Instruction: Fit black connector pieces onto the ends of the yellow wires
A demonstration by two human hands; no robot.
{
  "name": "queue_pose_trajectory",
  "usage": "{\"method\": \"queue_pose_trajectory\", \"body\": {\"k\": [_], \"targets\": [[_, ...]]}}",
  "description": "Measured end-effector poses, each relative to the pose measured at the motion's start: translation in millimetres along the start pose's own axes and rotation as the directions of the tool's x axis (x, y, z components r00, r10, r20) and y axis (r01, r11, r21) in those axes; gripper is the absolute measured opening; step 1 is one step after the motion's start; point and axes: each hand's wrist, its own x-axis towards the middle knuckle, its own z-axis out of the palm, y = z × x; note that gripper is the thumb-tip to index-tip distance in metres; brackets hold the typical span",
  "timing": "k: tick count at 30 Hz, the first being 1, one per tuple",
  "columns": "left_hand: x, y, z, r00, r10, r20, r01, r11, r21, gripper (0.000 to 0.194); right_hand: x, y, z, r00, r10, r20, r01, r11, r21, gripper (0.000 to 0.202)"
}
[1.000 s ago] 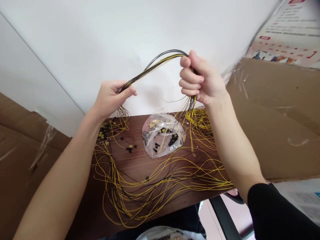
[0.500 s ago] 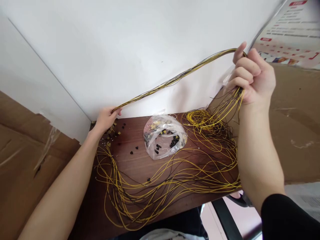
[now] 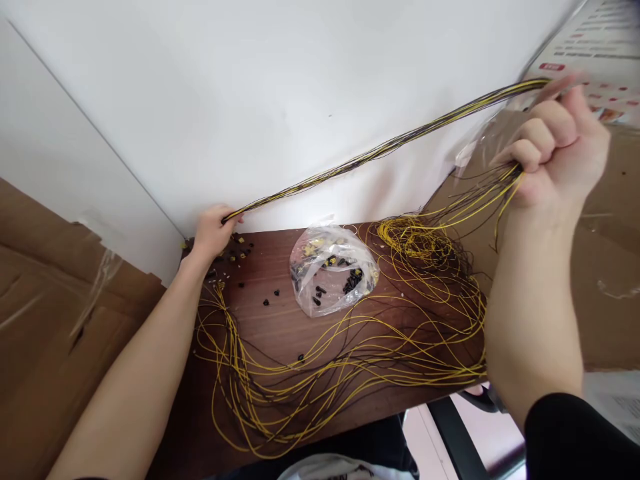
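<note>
Where aloft, wires (image 3: 383, 150) (bundled) between hands (image 3: 213, 232) (image 3: 563, 143)

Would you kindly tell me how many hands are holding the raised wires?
2: on the raised wires, the left hand at lower left, the right hand at upper right.

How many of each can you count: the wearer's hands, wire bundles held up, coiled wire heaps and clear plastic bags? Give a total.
Left hand and right hand: 2
Held wire bundle: 1
Coiled wire heap: 1
Clear plastic bag: 1
Total: 5
</note>
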Motion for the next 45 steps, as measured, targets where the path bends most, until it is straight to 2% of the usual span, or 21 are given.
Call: {"method": "queue_pose_trajectory", "body": {"k": [2, 4, 7, 9, 10, 12, 15, 19, 22, 24, 27, 29, 30, 31, 33, 34, 35, 37, 39, 42, 45], "targets": [[2, -1, -0.4, 0.999, 0.037, -0.03, -0.037, 0.999, 0.002, 0.022, 2, -3, 0, 0.992, 0.103, -0.076, -0.113, 0.984, -0.14, 0.034], [6, 0, -2.3, 0.998, 0.045, -0.052, -0.044, 0.999, 0.024, 0.018, 10, 4, 2, 0.957, 0.238, -0.169, -0.271, 0.938, -0.215, 0.035], [12, 6, -7.6, 0.993, 0.023, -0.114, -0.017, 0.998, 0.055, 0.015, 23, 24, 5, 0.884, 0.417, -0.212, -0.453, 0.877, -0.161, 0.052], [16, 10, -11.6, 0.988, 0.017, -0.151, -0.009, 0.999, 0.051, 0.014, 28, 36, 7, 0.87, 0.465, -0.163, -0.484, 0.869, -0.106, 0.055], [17, 12, -13.3, 0.987, 0.018, -0.161, -0.012, 0.999, 0.041, 0.014, 29, 40, 8, 0.854, 0.486, -0.186, -0.509, 0.853, -0.112, 0.055], [20, 15, -15.8, 0.984, 0.02, -0.179, -0.02, 1.0, 0.002, 0.015, 27, 45, 11, 0.867, 0.449, -0.217, -0.484, 0.861, -0.153, 0.051], [24, 18, -17.6, 0.973, 0.015, -0.231, -0.029, 0.998, -0.054, 0.018, 24, 48, 15, 0.858, 0.409, -0.311, -0.495, 0.821, -0.285, 0.052], [31, 24, -22.3, 0.959, -0.008, -0.282, 0.013, 1.0, 0.016, 0.023, 24, 44, 13, 0.909, 0.267, -0.322, -0.408, 0.729, -0.549, 0.054], [35, 28, -29.6, 0.951, -0.048, -0.306, 0.089, 0.989, 0.12, 0.023, 26, 38, 11, 0.977, 0.042, -0.209, -0.199, 0.531, -0.824, 0.061], [35, 26, -33.4, 0.943, -0.079, -0.323, 0.137, 0.978, 0.159, 0.025, 27, 34, 11, 0.99, -0.14, -0.029, 0.015, 0.304, -0.952, 0.06], [32, 16, -33.0, 0.931, -0.15, -0.332, 0.21, 0.966, 0.151, 0.029, 23, 24, 16, 0.923, -0.334, 0.19, 0.204, 0.009, -0.979, 0.055], [28, 6, -28.8, 0.918, -0.232, -0.321, 0.273, 0.958, 0.087, 0.031, 17, 17, 24, 0.857, -0.441, 0.267, 0.229, -0.138, -0.964, 0.051], [27, 2, -26.1, 0.904, -0.288, -0.316, 0.313, 0.949, 0.03, 0.031, 13, 13, 29, 0.821, -0.48, 0.31, 0.216, -0.241, -0.946, 0.046], [26, -2, -23.4, 0.886, -0.35, -0.306, 0.356, 0.934, -0.036, 0.031, 8, 8, 36, 0.782, -0.492, 0.384, 0.188, -0.401, -0.897, 0.037], [25, -6, -18.8, 0.835, -0.48, -0.271, 0.446, 0.877, -0.181, 0.032, -1, -1, 53, 0.711, -0.417, 0.566, 0.088, -0.746, -0.66, 0.032], [25, -6, -17.1, 0.805, -0.54, -0.245, 0.485, 0.838, -0.25, 0.031, -6, -5, 63, 0.661, -0.347, 0.666, 0.046, -0.867, -0.497, 0.036], [25, -6, -15.8, 0.776, -0.591, -0.219, 0.518, 0.796, -0.313, 0.03, -10, -10, 73, 0.613, -0.259, 0.747, 0.005, -0.944, -0.331, 0.042], [25, -4, -14.2, 0.723, -0.666, -0.182, 0.557, 0.719, -0.416, 0.028, -19, -20, 91, 0.497, -0.126, 0.858, -0.1, -0.991, -0.088, 0.046], [24, -2, -13.2, 0.666, -0.726, -0.17, 0.58, 0.647, -0.495, 0.027, -27, -31, 107, 0.425, -0.042, 0.904, -0.184, -0.982, 0.041, 0.04], [20, -3, -11.6, 0.583, -0.798, -0.155, 0.615, 0.557, -0.558, 0.029, -38, -47, 125, 0.392, -0.012, 0.92, -0.305, -0.945, 0.118, 0.039], [15, -8, -10.2, 0.529, -0.834, -0.156, 0.65, 0.516, -0.557, 0.028, -45, -57, 138, 0.389, -0.058, 0.92, -0.447, -0.885, 0.133, 0.037]]}}
